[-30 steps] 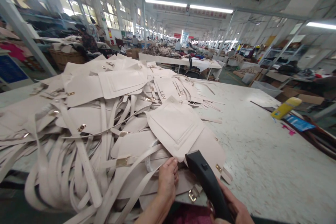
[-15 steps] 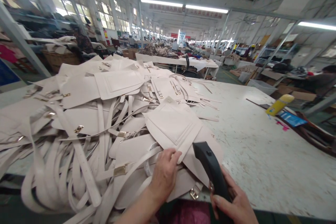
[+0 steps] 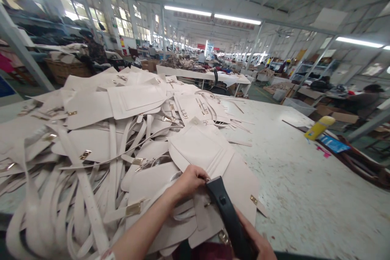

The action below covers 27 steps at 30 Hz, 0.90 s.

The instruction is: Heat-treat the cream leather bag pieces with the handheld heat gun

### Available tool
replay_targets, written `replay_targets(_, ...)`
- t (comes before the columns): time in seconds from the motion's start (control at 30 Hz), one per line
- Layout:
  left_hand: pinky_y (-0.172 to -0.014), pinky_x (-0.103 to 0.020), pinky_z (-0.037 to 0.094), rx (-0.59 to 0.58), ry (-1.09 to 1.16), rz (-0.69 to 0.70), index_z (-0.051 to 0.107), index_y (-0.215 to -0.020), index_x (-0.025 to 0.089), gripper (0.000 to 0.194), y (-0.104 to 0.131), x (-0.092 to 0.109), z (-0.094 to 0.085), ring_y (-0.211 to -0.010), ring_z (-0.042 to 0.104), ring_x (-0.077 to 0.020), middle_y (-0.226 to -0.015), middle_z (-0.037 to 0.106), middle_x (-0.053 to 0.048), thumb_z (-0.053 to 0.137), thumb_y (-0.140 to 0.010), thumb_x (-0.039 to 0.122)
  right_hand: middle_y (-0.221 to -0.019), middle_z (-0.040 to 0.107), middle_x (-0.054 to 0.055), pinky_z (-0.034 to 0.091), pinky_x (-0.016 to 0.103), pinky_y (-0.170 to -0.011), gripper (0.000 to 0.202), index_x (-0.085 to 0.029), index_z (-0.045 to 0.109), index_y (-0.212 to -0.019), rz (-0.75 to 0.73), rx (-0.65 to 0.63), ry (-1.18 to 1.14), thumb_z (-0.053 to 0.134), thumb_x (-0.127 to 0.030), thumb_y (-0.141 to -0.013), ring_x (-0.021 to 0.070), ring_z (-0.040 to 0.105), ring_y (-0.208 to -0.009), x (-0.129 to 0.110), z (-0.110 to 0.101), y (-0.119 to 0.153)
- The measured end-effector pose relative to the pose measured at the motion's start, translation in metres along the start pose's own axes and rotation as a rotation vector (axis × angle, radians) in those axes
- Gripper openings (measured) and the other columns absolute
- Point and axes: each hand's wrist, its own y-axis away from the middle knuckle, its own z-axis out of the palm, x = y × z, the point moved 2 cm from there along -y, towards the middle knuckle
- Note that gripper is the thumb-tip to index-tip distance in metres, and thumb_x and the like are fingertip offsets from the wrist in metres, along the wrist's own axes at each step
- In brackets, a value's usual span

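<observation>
While left hand (image 3: 191,178) pinches beige panel (image 3: 198,148), right hand (image 3: 257,237) grips black tool (image 3: 227,209), now nearer left hand.

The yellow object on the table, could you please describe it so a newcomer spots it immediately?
On the pale table, look right of the cream pile. The yellow object lies there, rounded and elongated, unlike the flat blue packet beside it.

A curved black tool (image 3: 226,211) slants over piled, buckled cream pieces (image 3: 198,146).

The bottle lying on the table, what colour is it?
The bottle is yellow; it shows best in the head view.
</observation>
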Motion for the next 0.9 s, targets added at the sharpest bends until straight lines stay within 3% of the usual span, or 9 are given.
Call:
replay_targets(0.1,-0.058,-0.021,0.039,-0.030,0.100,-0.059,0.069,-0.068,0.011,0.025,-0.004,-0.006,0.002,-0.059,0.054,-0.0131,-0.060,0.062,0.000,0.047,-0.057,0.007,-0.091,0.070,0.005,0.051,0.024,-0.049,0.077,-0.014,0.041,-0.130,0.008,-0.021,0.134,0.059,-0.016,-0.055,0.0215,0.064,-0.061,-0.015,0.016,-0.014)
replay_targets(0.2,-0.051,-0.020,0.036,-0.010,0.158,-0.118,0.066,-0.061,0.009,0.015,-0.011,-0.012,0.004,-0.052,0.050,-0.0111,-0.054,0.058,0.001,0.052,-0.054,0.008,-0.104,0.066,0.007,0.053,0.024,-0.057,0.072,-0.013,0.042,-0.128,-0.042,0.079,0.174,0.057,-0.016,-0.057,0.0241,0.065,-0.078,-0.020,0.020,-0.015)
replay_targets(0.37,-0.049,-0.019,0.035,0.042,0.256,-0.115,0.063,-0.084,0.011,0.032,-0.015,-0.009,0.005,-0.050,0.049,-0.0098,-0.055,0.057,0.003,0.055,-0.053,0.008,-0.087,0.071,0.005,0.053,0.025,-0.059,0.072,-0.012,0.042,-0.128,0.003,0.040,0.117,0.060,-0.022,-0.059,0.0245,0.065,-0.073,-0.006,0.014,-0.010)
replay_targets(0.47,-0.052,-0.020,0.037,0.129,0.167,-0.053,0.059,-0.091,0.014,0.038,-0.003,0.018,0.006,-0.052,0.050,-0.0111,-0.054,0.056,0.004,0.056,-0.054,0.006,-0.095,0.068,0.006,0.053,0.025,-0.064,0.072,-0.013,0.041,-0.128,0.016,0.182,0.065,0.062,-0.027,-0.060,0.0244,0.064,-0.080,-0.014,0.001,-0.017)
replay_targets(0.57,-0.064,-0.023,0.041,0.178,-0.068,0.102,0.058,-0.101,0.019,0.044,0.017,0.058,0.014,-0.066,0.056,-0.0142,-0.067,0.062,0.001,0.047,-0.062,0.003,-0.081,0.068,0.004,0.052,0.025,-0.051,0.082,-0.014,0.029,-0.133,0.079,0.308,0.008,0.065,-0.035,-0.062,0.0189,0.062,-0.057,-0.027,-0.022,-0.025)
replay_targets(0.67,-0.079,-0.029,0.042,-0.051,-0.263,0.283,0.053,-0.113,0.026,0.047,0.030,0.078,0.035,-0.084,0.058,-0.0176,-0.088,0.065,-0.003,0.044,-0.072,0.005,-0.061,0.061,-0.003,0.047,0.025,-0.038,0.088,-0.015,0.019,-0.135,0.139,0.274,-0.100,0.066,-0.040,-0.065,0.0144,0.053,-0.039,-0.029,-0.045,-0.029)
replay_targets(0.77,-0.098,-0.049,0.026,-0.194,-0.510,0.324,0.042,-0.126,0.030,0.058,0.025,0.054,0.053,-0.115,0.042,-0.0302,-0.123,0.051,-0.008,0.061,-0.071,0.024,-0.065,0.060,-0.002,0.045,0.023,-0.035,0.086,-0.017,0.019,-0.133,0.169,0.189,-0.222,0.067,-0.038,-0.065,0.0130,0.052,-0.039,-0.020,-0.059,-0.029)
replay_targets(0.83,-0.100,-0.061,0.004,-0.126,-0.693,0.288,0.035,-0.130,0.030,0.069,0.015,0.025,0.060,-0.128,0.019,-0.0359,-0.138,0.033,-0.008,0.064,-0.068,0.033,-0.066,0.059,-0.002,0.043,0.022,-0.032,0.084,-0.018,0.021,-0.131,0.199,0.106,-0.252,0.067,-0.034,-0.063,0.0122,0.051,-0.038,-0.015,-0.063,-0.031)
replay_targets(0.9,-0.098,-0.063,-0.007,-0.095,-0.808,0.273,0.027,-0.134,0.029,0.070,0.008,0.001,0.066,-0.131,0.006,-0.0345,-0.143,0.021,-0.006,0.060,-0.072,0.036,-0.065,0.058,-0.002,0.043,0.022,-0.030,0.079,-0.019,0.025,-0.130,0.229,0.016,-0.242,0.065,-0.031,-0.063,0.0122,0.051,-0.036,-0.015,-0.063,-0.037)
